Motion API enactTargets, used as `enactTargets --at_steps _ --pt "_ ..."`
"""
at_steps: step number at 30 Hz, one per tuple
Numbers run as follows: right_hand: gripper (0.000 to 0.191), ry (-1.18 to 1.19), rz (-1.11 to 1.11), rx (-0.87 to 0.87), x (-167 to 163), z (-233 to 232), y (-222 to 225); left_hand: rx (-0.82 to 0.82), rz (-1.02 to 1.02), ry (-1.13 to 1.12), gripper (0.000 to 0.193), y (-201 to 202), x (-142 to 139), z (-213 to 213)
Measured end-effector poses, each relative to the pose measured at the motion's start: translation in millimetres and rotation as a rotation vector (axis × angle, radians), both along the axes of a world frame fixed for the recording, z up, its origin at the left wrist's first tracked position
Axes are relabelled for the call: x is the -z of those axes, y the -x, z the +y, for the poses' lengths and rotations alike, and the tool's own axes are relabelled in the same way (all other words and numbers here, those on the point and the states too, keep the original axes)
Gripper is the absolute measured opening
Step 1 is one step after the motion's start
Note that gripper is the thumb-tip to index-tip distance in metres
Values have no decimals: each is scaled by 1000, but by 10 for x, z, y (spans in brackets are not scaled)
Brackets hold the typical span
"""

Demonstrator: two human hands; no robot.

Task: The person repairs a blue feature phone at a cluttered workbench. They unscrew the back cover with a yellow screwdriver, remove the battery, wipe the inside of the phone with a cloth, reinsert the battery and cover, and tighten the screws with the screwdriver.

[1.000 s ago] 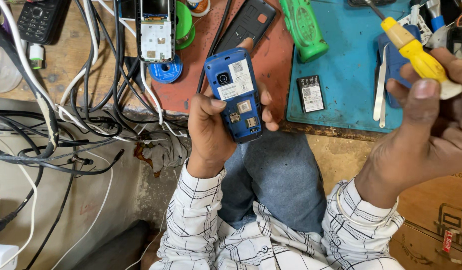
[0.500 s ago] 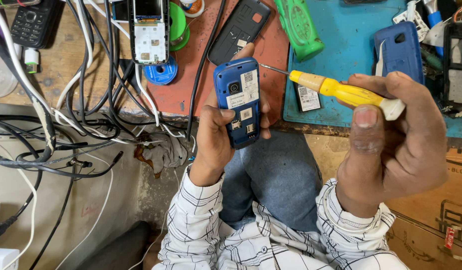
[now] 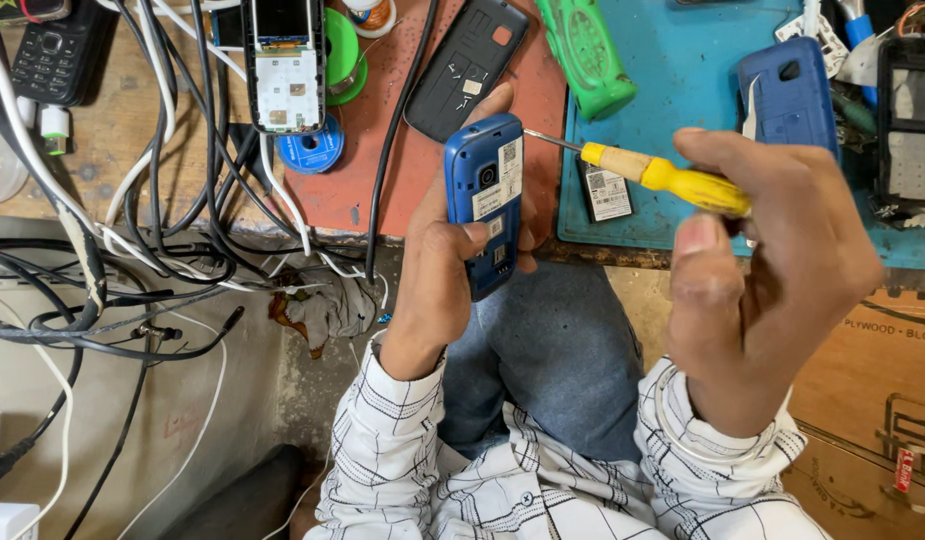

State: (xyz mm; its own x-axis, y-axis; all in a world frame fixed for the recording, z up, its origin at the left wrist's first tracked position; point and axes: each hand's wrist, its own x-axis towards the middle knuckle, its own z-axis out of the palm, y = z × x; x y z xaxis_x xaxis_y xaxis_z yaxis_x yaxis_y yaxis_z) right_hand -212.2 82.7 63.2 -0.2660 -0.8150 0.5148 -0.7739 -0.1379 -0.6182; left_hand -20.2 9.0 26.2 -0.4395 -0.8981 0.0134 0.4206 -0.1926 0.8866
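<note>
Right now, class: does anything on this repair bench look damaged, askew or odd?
The blue phone in the left hand has its back cover off, its insides bare. A stripped phone lies among tangled cables. The right hand holds a yellow screwdriver at the blue phone's edge.

Worn wooden counter (image 3: 113, 150) along top, overlaid with red mat (image 3: 403, 170) and blue mat (image 3: 683, 70). Grey concrete floor (image 3: 183, 400) below, crossed by tangled black and white cables (image 3: 133, 290). Even, bright light.

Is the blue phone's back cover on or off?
Off. The blue phone in the left hand shows its bare back, labels and battery bay. The right hand points a yellow screwdriver at its edge.
</note>
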Motion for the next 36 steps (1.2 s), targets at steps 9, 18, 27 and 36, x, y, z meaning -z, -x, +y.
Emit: enactTargets --at_steps 9,18,27,36 --pt "26 26 52 -179 -169 -163 24 51 -231 213 81 -136 -155 -105" --pt "20 -158 122 -68 -218 -160 -15 28 -246 161 81 -136 -116 -73" --pt "34 -171 -64 -50 -254 -324 -6 43 -214 200 76 -139 -30 -113" --pt "22 68 188 -246 -52 -355 149 69 -282 118 29 -41 -74 -241"
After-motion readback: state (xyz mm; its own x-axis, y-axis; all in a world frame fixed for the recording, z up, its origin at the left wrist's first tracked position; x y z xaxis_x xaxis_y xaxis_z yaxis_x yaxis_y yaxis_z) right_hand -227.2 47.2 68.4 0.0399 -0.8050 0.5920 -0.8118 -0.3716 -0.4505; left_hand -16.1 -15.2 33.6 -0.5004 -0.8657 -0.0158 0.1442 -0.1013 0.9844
